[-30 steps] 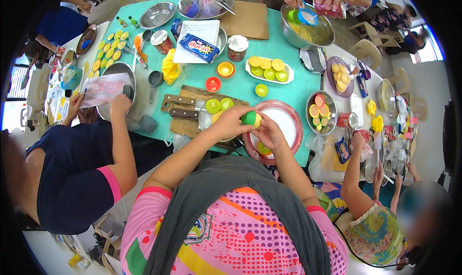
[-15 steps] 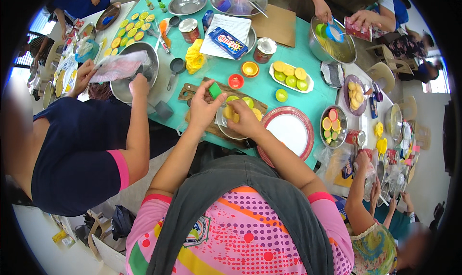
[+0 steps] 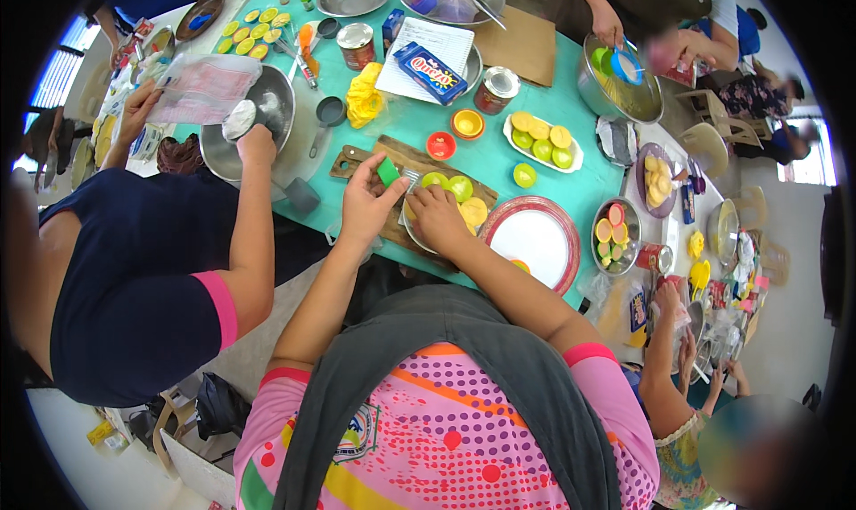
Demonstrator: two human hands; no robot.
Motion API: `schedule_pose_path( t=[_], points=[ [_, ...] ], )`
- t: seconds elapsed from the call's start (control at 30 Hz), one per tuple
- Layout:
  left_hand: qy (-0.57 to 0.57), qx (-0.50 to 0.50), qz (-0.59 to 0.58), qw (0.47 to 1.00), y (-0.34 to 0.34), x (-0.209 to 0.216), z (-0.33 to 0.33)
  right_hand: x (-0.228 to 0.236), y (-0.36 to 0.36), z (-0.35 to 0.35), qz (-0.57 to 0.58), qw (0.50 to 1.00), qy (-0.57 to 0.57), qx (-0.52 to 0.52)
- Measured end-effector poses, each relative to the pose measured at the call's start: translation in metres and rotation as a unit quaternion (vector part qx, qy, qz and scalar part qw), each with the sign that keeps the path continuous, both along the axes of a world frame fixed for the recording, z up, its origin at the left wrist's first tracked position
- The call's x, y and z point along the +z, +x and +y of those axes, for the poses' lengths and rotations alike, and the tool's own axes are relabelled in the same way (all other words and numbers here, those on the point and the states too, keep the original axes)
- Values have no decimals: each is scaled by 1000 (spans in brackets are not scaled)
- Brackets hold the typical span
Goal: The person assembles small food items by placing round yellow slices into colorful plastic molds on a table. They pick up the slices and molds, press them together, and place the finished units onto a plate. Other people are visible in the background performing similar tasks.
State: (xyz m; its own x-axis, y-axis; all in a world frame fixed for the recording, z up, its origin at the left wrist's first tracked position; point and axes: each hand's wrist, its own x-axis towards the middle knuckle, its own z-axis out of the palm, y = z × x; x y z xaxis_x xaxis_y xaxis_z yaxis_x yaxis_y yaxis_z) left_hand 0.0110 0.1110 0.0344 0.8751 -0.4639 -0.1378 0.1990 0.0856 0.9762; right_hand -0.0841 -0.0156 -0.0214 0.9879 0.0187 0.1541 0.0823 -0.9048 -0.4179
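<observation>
Green piece: small block over the wooden board, long axis slanting up-left.
Left hand: palm down, fingers clamped on the green piece.
Right hand: fingers curled together over the bowl of yellow and green rounds.
Surface: teal.

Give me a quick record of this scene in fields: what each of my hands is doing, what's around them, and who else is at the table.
left hand: pinches a small green piece over the wooden board
right hand: rests on the rim of a bowl of green and yellow cups
beside bowl: red-rimmed white plate, to its right
table: teal cloth, crowded with bowls, tins and cups
neighbour on left: a person in dark blue, hand at a steel bowl
far side: another person's hand at a large steel bowl
</observation>
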Motion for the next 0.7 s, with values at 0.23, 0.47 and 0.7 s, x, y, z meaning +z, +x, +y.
schedule_pose_path(
  t=[0.23,0.47,0.7],
  points=[
    [-56,-66,127,988,9,-13,-53,29,-37,-55,-37,991,55,-113],
    [241,-110,-273,925,26,-44,-148,24,-146,-128,-62,949,7,-308],
    [339,-85,-416,839,49,-95,-179,12,-221,-105,39,926,149,-344]
  ],
)
